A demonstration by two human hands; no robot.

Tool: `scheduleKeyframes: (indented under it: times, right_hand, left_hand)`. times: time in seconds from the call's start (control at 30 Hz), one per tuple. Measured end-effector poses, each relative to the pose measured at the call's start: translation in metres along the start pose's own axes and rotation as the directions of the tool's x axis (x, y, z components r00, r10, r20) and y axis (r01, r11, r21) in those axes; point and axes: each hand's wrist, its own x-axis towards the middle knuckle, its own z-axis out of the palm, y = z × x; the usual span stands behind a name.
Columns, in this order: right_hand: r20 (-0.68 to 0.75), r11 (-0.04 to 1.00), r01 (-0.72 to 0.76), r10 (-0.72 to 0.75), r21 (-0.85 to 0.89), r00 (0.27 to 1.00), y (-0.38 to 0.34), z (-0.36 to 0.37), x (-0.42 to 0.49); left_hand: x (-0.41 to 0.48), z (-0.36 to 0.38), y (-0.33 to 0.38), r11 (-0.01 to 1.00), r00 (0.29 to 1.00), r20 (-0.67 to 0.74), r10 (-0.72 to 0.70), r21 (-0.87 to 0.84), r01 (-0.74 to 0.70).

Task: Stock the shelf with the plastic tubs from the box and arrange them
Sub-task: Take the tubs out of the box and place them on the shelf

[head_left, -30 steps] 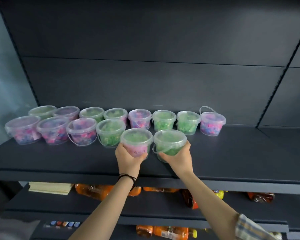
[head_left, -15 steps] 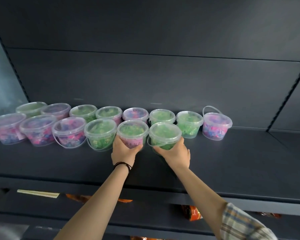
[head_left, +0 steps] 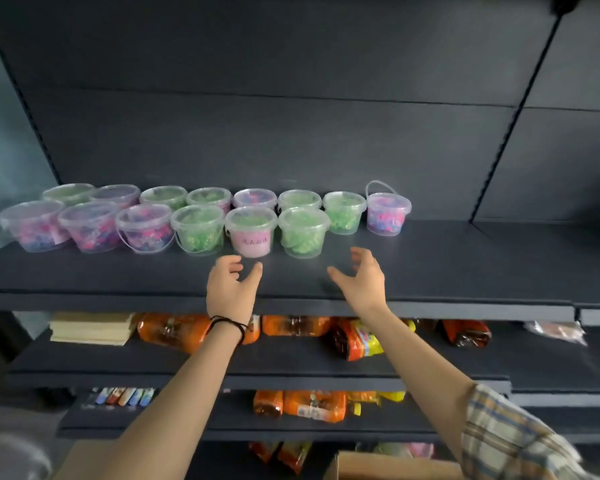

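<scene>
a dark grey metal shelf (head_left: 430, 265) with a dark back panel fills my feed, and clear plastic tubs stand on it in two rows. both hands hover just above the front part of the shelf, holding nothing. the left hand (head_left: 231, 289), with a black cord band (head_left: 229, 323) on its wrist, has its fingers loosely spread and its thumb apart. just beyond its fingertips stands the clear lidded tub with a pink handwritten label (head_left: 251, 232) and green filling, untouched. the right hand (head_left: 362, 282) is also released, with fingers spread and slightly bent and the palm turned inward. the clear lidded tub of green pieces (head_left: 303, 233) sits just beyond it, towards the left hand and apart from the fingers. these two tubs stand close together at the end of the front row. further out from the left hand i count one more green-filled tub (head_left: 198, 228) and three tubs of pink and blue pieces (head_left: 89, 226). the back row behind them runs on past the right hand's side and ends in a pink-and-blue tub with its thin handle upright (head_left: 388, 213). beneath the wrists, lower shelves carry orange snack packets (head_left: 174, 330) and a stack of pale flat pads (head_left: 90, 329). below the right forearm, with its plaid sleeve (head_left: 510, 438), i see a corner of a brown cardboard box (head_left: 378, 467).
</scene>
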Motion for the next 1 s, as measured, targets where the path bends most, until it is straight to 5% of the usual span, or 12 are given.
scheduleKeyframes:
  times: [0.23,0.47,0.67,0.83,1.0]
  right_hand:
    - [-0.024,0.998,-0.067,0.066,-0.018,0.998,0.052,-0.072,-0.103]
    - [0.100,0.949,-0.258,0.279,-0.182,0.955,0.172,-0.131,-0.162]
    - [0.301,0.856,-0.386,0.490,-0.344,0.818,0.314,-0.146,-0.192]
    - [0.418,0.803,-0.449,0.590,-0.392,0.690,0.436,-0.129,-0.218]
    - [0.384,0.732,-0.578,0.681,-0.361,0.623,0.535,-0.092,-0.230]
  left_hand:
    - [-0.133,-0.006,-0.015,0.996,0.978,0.201,0.045,0.072,-0.060]
    - [-0.246,0.061,-0.062,0.955,0.867,0.475,-0.151,0.296,0.004]
    - [-0.350,0.137,-0.137,0.832,0.699,0.567,-0.436,0.551,0.071]
    - [-0.407,0.189,-0.229,0.768,0.555,0.564,-0.612,0.590,0.247]
    - [-0.416,0.239,-0.302,0.804,0.555,0.596,-0.580,0.528,0.273]
